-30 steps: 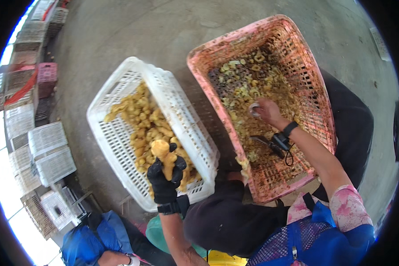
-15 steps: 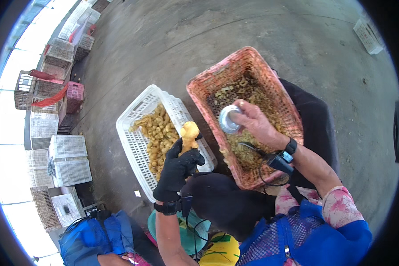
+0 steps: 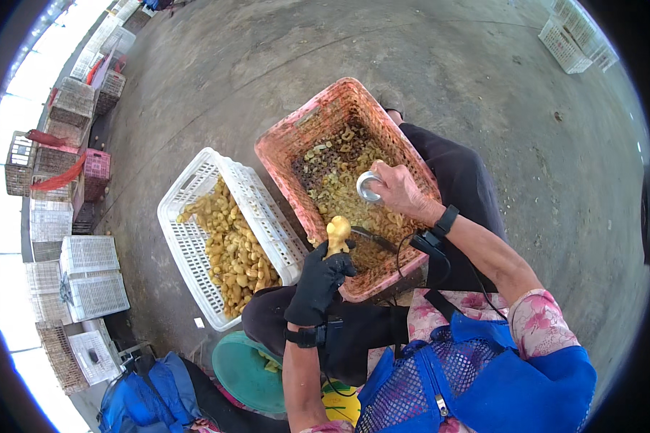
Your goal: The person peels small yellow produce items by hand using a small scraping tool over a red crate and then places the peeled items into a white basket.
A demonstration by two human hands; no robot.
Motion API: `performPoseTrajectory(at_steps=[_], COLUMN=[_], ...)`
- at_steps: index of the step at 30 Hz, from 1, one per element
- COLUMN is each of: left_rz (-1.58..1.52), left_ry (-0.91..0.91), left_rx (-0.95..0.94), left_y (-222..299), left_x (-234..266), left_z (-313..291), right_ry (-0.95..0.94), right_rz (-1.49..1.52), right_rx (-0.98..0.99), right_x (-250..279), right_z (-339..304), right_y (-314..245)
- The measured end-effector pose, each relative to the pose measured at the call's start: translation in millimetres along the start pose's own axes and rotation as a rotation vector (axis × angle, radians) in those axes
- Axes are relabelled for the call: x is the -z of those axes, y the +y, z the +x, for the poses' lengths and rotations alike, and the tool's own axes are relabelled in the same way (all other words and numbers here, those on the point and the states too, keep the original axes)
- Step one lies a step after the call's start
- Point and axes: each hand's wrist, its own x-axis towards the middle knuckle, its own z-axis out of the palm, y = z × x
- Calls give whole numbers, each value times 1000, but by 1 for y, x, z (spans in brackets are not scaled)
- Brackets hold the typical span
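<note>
My left hand (image 3: 316, 283), in a black glove, grips a knobbly peeled ginger root (image 3: 337, 234) upright, near the left rim of a stained pink crate (image 3: 307, 119). Over that crate, my bare right hand (image 3: 406, 192) is closed round a shiny metal ring (image 3: 369, 186), apart from the root. Yellowish peelings (image 3: 332, 177) and scraps cover the crate's bottom. To the left, a white plastic crate (image 3: 261, 215) holds many pale ginger roots (image 3: 231, 252). A dark curved blade-like piece (image 3: 375, 239) shows below my right hand; what it belongs to is unclear.
A green basin (image 3: 231, 368) and a yellow container (image 3: 341, 405) stand by my left forearm. At the lower left sits another person in blue (image 3: 148, 393). Stacked crates (image 3: 94, 274) line the left wall; more white crates (image 3: 567, 43) stand far right.
My left hand has carried the ginger root rightward, from beside the white crate to the pink crate's edge. My right hand has turned the metal ring, now seen more edge-on. The view has shifted.
</note>
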Motion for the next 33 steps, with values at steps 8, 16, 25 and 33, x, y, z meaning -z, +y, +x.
performPoseTrajectory(at_steps=[8, 16, 25, 33], left_rz=[-112, -18, 149, 442], left_ry=[-3, 55, 141, 179], left_rx=[79, 35, -20, -66], left_y=[-24, -27, -81, -85], left_x=[11, 15, 34, 30], left_z=[0, 10, 62, 82], right_ry=[-106, -137, -54, -104], right_rz=[-296, -189, -470, -446], right_rx=[188, 89, 211, 25], right_x=[-53, -69, -58, -77], right_z=[-31, -28, -5, 11], right_y=[-35, -22, 56, 36])
